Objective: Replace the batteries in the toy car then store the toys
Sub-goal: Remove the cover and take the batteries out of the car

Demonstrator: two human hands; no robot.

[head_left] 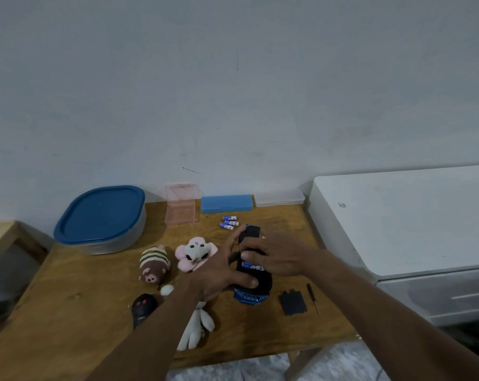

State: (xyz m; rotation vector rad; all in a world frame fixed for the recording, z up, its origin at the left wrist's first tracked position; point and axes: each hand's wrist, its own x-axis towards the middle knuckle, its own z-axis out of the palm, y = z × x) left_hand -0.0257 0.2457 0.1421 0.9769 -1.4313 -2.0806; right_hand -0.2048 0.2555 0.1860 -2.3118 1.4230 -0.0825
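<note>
- Currently, the toy car (256, 287) is lying underside up on the table (81, 312), right of centre, between both hands.
- The left hand (219, 273) is gripping the car's left flank: its fingers are curling over the far part and its thumb is bearing on the near end.
- The right hand (279, 254) is reaching across from the right. Its fingers are curling over the body, and its thumb tip is pressing just beyond a blue-and-white battery (253, 266) sitting in the open bay.
- The car's long axis is running roughly straight away from the person, with the blue end pointing at the person. Whether that end is front or rear cannot be told.
- The seated battery is lying across that axis.
- Handling, as a judgement: the shell is appearing rigid, light and smooth, so it is likely to be sliding on the wood under thumb pressure. Hold it across both flanks at mid-body, clear of the bay.
- Three loose batteries (228, 222) are lying just beyond the car. They are small and round, so probably prone to rolling; pinch each at mid-length.
- The compartment cover (292, 302) and the screwdriver (313, 298) are lying right of the car, apart from it.
</note>
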